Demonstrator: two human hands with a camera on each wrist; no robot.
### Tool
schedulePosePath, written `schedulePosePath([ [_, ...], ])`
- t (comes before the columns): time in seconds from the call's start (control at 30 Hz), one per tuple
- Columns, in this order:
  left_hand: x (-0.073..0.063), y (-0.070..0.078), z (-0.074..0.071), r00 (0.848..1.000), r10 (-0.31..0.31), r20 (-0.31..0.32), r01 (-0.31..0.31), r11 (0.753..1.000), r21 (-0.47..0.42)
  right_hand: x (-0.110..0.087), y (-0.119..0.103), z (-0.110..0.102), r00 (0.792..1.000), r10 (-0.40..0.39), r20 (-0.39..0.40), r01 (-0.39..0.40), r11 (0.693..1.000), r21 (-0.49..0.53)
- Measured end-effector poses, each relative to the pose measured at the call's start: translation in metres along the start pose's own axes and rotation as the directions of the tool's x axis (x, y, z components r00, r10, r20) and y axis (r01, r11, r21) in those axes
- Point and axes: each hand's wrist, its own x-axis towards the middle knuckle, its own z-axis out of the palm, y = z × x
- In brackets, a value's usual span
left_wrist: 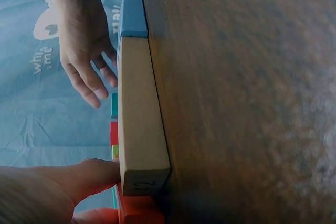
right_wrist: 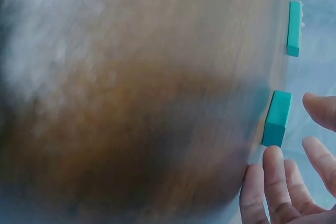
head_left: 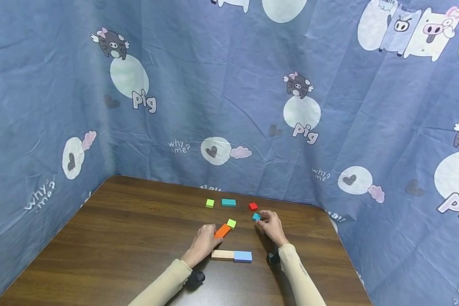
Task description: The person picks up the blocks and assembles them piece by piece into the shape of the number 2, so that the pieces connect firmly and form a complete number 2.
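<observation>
My left hand [head_left: 205, 239] grips the near end of an orange block [head_left: 222, 230], which lies slantwise on the table with its far end at a lime-green block [head_left: 231, 223]. The left wrist view has the thumb [left_wrist: 97, 177] beside the orange block [left_wrist: 139, 209], partly behind a natural-wood block [left_wrist: 139, 108]. To the right, my right hand [head_left: 272, 226] hovers by a small teal block [head_left: 256, 216], its fingers loosely bent. In the right wrist view the fingertips [right_wrist: 273, 156] come right up to the teal block [right_wrist: 277, 119], thumb apart from it.
Nearer me, the natural-wood block [head_left: 222, 255] and a blue block [head_left: 242, 256] lie end to end. Along the back are another lime-green block [head_left: 210, 203], a longer teal block [head_left: 228, 202] and a red block [head_left: 253, 206]. Behind the wooden table [head_left: 99, 238] hangs a blue curtain [head_left: 222, 102].
</observation>
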Motion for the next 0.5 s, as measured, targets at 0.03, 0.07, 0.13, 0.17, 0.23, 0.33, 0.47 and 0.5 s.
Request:
schedulePosePath([
  [0.03, 0.0000, -0.0001, 0.0000, 1.000, 0.001, -0.001, -0.001, 1.000, -0.002, 0.0004, 0.0001, 0.0004, 1.000, 0.007, 0.003, -0.007, 1.000, 0.005],
  [0.07, 0.0000, -0.0002, 0.0000, 1.000, 0.002, 0.000, -0.002, 1.000, -0.001, 0.0008, 0.0002, 0.0007, 1.000, 0.012, 0.005, -0.012, 1.000, 0.007],
  [0.13, 0.0003, 0.0001, -0.0004, 1.000, -0.002, 0.002, 0.002, 1.000, -0.001, 0.0016, 0.0010, 0.0015, 1.000, 0.016, 0.008, -0.016, 1.000, 0.010],
  [0.17, 0.0005, 0.0001, -0.0004, 1.000, -0.003, 0.002, 0.003, 1.000, -0.001, 0.0022, 0.0015, 0.0018, 1.000, 0.016, 0.009, -0.016, 1.000, 0.008],
  [0.23, 0.0008, 0.0004, -0.0008, 1.000, -0.006, 0.003, 0.006, 1.000, -0.001, 0.0030, 0.0021, 0.0026, 1.000, 0.022, 0.008, -0.022, 1.000, 0.006],
  [0.33, 0.0009, 0.0010, -0.0011, 1.000, -0.017, 0.009, 0.017, 1.000, -0.001, 0.0045, 0.0023, 0.0036, 1.000, 0.024, 0.003, -0.024, 1.000, -0.006],
  [0.47, 0.0003, 0.0015, -0.0008, 1.000, -0.021, 0.011, 0.022, 1.000, -0.001, 0.0059, 0.0011, 0.0050, 0.999, 0.034, -0.008, -0.034, 0.999, -0.026],
  [0.5, 0.0002, 0.0016, -0.0008, 1.000, -0.021, 0.009, 0.021, 1.000, -0.003, 0.0062, 0.0010, 0.0054, 0.999, 0.037, -0.011, -0.037, 0.999, -0.033],
])
